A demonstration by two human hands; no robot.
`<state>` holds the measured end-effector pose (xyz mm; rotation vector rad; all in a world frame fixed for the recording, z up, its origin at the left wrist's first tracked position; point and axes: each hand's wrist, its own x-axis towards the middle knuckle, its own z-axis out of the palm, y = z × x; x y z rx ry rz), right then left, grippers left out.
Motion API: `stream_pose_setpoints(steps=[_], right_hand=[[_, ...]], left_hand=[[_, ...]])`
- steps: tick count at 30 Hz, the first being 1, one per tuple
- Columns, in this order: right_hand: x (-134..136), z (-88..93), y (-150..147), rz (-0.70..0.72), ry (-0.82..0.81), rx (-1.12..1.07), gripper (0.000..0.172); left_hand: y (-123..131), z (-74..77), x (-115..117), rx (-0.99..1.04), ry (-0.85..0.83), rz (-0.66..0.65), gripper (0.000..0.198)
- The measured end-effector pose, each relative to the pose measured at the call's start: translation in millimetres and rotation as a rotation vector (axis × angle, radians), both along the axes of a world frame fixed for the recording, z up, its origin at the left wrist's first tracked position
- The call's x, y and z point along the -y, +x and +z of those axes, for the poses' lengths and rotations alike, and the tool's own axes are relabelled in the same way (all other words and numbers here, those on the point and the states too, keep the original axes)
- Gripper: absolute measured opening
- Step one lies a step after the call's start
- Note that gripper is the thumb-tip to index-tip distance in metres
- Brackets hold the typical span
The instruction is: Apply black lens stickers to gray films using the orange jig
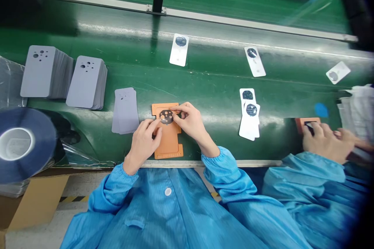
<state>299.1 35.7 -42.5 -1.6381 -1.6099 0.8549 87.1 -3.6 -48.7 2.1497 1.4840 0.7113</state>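
Observation:
An orange fixture plate [166, 140] with notched edges lies at the table's front edge. Over its upper part is a black round camera sticker [166, 121] with several holes. My right hand [189, 120] pinches the sticker's right edge between thumb and fingers. From the lower left, my left hand [144, 140] reaches over the fixture, index fingertip at the sticker's left edge and thumb held apart. Whether the sticker lies fully flat on the fixture, I cannot tell. A few grey phone-shaped sheets [125, 112] lie just left of the fixture.
Two stacks of grey sheets [37, 73] stand at the left, behind a large film roll [52, 140]. White phone-shaped cards [249, 124] with black round pieces lie right, others farther back [179, 50]. At far right, a co-worker's hand [327, 142] works over another orange fixture [299, 124].

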Motion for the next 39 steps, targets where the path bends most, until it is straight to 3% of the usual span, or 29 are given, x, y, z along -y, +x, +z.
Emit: stream_pose_setpoints(steps=[9, 18, 24, 28, 34, 39], right_hand=[[-2.7, 3.2, -1.6, 0.095, 0.018, 0.105, 0.032], [3.4, 14.4, -1.5, 0.269, 0.102, 0.570, 0.035], [9.6, 12.3, 4.0, 0.317, 0.100, 0.652, 0.037], [12.4, 5.4, 8.4, 0.307, 0.080, 0.587, 0.040], [11.7, -8.8, 12.8, 0.203, 0.028, 0.183, 0.036], [5.1, -14.3, 16.0, 0.156, -0.003, 0.045, 0.042]], left_hand=[[2.0, 2.3, -0.5, 0.018, -0.032, 0.026, 0.030], [-0.4, 2.1, 1.1, -0.013, -0.003, 0.005, 0.031], [-1.8, 2.8, 2.8, -0.032, 0.032, -0.020, 0.032], [-2.2, 2.4, 4.6, -0.061, 0.068, -0.043, 0.033], [-2.9, 2.9, 9.0, -0.150, 0.115, -0.056, 0.038], [-3.5, 2.0, 10.8, -0.161, 0.108, -0.046, 0.039]])
